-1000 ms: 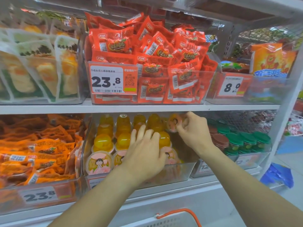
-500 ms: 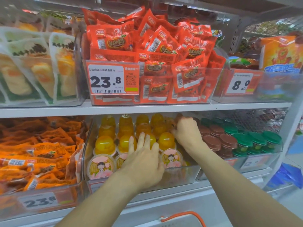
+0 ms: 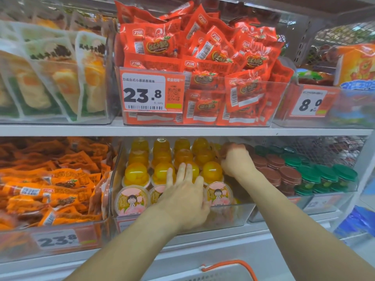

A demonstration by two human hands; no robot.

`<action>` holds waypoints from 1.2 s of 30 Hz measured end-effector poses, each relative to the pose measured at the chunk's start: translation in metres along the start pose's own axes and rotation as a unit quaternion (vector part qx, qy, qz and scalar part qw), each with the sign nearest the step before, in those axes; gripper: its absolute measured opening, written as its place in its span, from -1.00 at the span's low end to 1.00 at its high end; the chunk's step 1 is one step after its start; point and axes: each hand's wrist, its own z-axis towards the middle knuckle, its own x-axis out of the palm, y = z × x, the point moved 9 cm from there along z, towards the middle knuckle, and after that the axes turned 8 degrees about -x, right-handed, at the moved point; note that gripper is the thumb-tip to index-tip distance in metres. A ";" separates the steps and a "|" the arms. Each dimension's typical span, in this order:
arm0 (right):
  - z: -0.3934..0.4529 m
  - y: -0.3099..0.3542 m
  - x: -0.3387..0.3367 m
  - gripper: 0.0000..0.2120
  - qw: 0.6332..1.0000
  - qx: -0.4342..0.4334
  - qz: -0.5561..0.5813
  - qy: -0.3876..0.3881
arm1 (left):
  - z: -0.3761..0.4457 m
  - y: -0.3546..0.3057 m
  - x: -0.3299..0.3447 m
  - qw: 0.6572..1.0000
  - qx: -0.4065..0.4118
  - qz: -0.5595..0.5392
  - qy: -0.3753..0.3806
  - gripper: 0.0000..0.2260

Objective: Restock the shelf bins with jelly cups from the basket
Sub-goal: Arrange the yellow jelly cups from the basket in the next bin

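Both hands are in the clear bin (image 3: 233,216) on the lower shelf, the one packed with orange jelly cups (image 3: 136,173). The left hand (image 3: 183,196) lies flat with fingers spread loose over the front rows, pressing on the cups and not gripping any. The right hand (image 3: 236,160) is curled at the back right corner of the bin; can't tell if it has a cup in it, the fingers hide that. The front-row cups lie on their sides and show lids (image 3: 132,200) with a cartoon kid on pink, text too small to read.

Up top, red snack packets (image 3: 203,63) fill a bin with a price tag (image 3: 151,92) reading 23.8. To its right another tag (image 3: 309,103) starts with 8. Orange packets (image 3: 54,185) sit left of the jellies over a 23.8 tag (image 3: 57,239). Brown and green lidded cups (image 3: 288,175) sit to the right. The basket (image 3: 229,270) with its orange handle peeks in at the bottom edge.
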 end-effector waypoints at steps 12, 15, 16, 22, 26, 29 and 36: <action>-0.001 0.002 0.005 -0.80 0.997 -0.003 -0.056 0.053 | 0.000 -0.001 0.003 1.000 -0.001 0.013 0.010 -0.52; -0.003 0.005 0.004 -0.83 0.999 -0.017 -0.047 0.012 | 0.001 -0.001 0.004 1.000 -0.003 0.009 0.013 -0.53; -0.003 0.005 0.003 -0.83 0.999 -0.017 -0.044 0.002 | 0.002 -0.001 0.004 1.000 -0.003 0.010 0.014 -0.53; 0.004 0.002 0.000 -0.81 0.999 -0.022 -0.013 -0.026 | 0.000 -0.001 0.004 1.000 -0.001 0.009 0.014 -0.52; 0.006 0.000 0.001 -0.82 1.000 -0.017 -0.025 -0.006 | 0.000 0.001 0.004 1.000 0.000 0.006 0.014 -0.54; 0.007 0.001 -0.004 -0.84 0.999 -0.012 -0.042 0.015 | 0.001 0.000 0.006 1.000 -0.001 0.011 0.015 -0.55; -0.008 0.005 -0.007 -0.82 0.999 -0.014 -0.015 -0.028 | 0.003 -0.001 0.007 1.000 -0.005 0.017 0.017 -0.54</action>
